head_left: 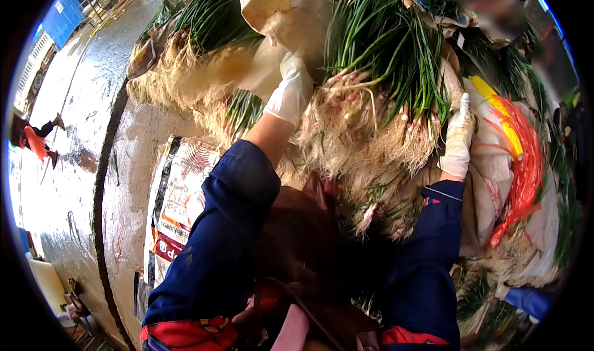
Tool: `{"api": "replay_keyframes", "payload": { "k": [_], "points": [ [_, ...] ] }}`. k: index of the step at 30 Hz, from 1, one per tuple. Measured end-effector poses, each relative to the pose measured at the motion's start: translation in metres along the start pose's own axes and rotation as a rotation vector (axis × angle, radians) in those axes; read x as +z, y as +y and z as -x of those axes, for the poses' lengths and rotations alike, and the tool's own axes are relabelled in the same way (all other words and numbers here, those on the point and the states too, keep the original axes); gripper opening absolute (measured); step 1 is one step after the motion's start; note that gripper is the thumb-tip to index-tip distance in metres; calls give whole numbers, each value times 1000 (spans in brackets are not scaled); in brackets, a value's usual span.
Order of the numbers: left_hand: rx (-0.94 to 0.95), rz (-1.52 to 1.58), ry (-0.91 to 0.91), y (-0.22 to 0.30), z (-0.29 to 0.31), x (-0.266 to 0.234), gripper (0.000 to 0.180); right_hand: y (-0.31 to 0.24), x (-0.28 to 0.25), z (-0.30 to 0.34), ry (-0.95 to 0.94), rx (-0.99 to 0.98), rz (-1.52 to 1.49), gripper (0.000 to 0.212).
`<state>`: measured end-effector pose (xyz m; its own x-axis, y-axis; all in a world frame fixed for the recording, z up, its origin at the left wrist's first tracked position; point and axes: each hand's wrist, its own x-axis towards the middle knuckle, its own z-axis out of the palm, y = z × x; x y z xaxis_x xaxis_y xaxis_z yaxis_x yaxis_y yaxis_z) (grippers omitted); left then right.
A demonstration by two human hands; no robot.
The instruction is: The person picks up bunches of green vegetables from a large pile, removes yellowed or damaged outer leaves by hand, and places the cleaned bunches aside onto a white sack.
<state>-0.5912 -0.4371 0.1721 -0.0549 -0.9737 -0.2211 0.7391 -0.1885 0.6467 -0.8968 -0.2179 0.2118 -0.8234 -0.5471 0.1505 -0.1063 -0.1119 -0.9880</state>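
Note:
In front of me lie bundles of spring onions [387,47] with green leaves and long, pale, tangled roots [346,119]. My left hand [291,91], in a white glove, is closed on a beige sack sheet [266,7], which is raised and partly blurred beside the bundles. At the right side of the onions my right hand [458,134], also in a white glove, grips a beige sack edge [450,75]. Its thumb points away from me, and some of its fingers are hidden.
Red plastic strips [523,171] and a yellow strip [498,112] lie right of my right hand. A printed sack [176,196] is on the wet concrete floor [133,147]. More spring onions [216,17] lie far left. Another person's blue sleeve [526,300] shows lower right.

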Motion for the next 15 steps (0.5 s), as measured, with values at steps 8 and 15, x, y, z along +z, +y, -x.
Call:
{"api": "replay_keyframes", "payload": {
  "k": [8, 15],
  "points": [
    [-306, -123, -20, -27, 82, -74, 36, 8, -105, 75, -96, 33, 82, 43],
    [-263, -288, -105, 41, 107, -101, 44, -29, -13, 143, -124, -845, 635, 26]
  ]
}}
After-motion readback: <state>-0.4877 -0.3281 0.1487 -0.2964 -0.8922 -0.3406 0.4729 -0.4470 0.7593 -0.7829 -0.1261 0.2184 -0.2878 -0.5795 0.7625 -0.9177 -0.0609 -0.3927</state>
